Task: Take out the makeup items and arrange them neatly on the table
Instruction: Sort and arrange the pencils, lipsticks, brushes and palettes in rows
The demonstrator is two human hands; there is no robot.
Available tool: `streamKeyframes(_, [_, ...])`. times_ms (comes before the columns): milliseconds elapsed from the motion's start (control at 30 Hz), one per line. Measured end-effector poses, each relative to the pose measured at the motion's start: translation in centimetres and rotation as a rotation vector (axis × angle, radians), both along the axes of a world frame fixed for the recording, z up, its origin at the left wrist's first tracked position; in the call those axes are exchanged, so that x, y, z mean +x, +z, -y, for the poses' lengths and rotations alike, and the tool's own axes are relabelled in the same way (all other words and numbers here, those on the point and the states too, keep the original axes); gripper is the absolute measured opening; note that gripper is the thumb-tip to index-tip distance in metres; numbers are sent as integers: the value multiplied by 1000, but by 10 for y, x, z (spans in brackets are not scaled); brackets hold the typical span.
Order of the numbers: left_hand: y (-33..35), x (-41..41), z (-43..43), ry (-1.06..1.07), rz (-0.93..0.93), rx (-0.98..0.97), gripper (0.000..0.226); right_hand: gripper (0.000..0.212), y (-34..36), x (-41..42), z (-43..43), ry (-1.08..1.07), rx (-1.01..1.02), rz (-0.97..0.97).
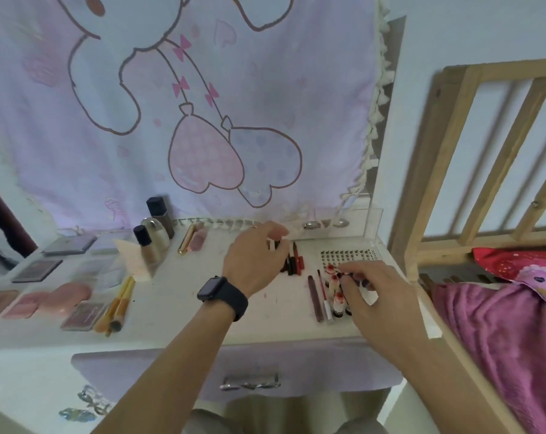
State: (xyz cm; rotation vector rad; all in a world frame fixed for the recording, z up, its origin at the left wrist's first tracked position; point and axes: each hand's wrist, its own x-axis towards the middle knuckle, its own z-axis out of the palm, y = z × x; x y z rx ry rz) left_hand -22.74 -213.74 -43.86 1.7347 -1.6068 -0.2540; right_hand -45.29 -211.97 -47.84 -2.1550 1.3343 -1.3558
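Lip-tint bottles (339, 300) by the tabletop's (184, 296) right edge: with the right hand (378, 289) pinching one, stand it flush in the row. With the left hand (252, 261) gripping a dark lipstick (273, 244) near the back edge, lay it parallel.

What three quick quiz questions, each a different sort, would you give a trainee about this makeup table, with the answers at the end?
1. True or false: the left hand wears a black watch on its wrist.
2. Where do the yellow-handled brushes lie? A) on the table, to the left of the left hand; B) in the drawer; C) on the bed.
3. Fill in: the right hand is at a group of small bottles with ___ caps.

Key: 1 true; 2 A; 3 red.
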Motion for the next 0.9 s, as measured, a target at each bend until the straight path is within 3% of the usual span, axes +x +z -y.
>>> streamKeyframes(167, [-49,66,-37,148,52,138,21,18,-14,71,-6,149,95,-91])
streamKeyframes(333, [-79,113,-59,240,179,227,29,25,-51,134,11,231,178,-344])
streamKeyframes(567, [-93,156,-41,284,248,198,36,51,-79,180,34,201,159,-649])
streamKeyframes(700, [-95,163,-10,208,351,146,41,58,-89,179,32,167,117,-612])
streamKeyframes(900, [-95,172,49,186,598,217,48,57,-91,183,33,159,121,-599])
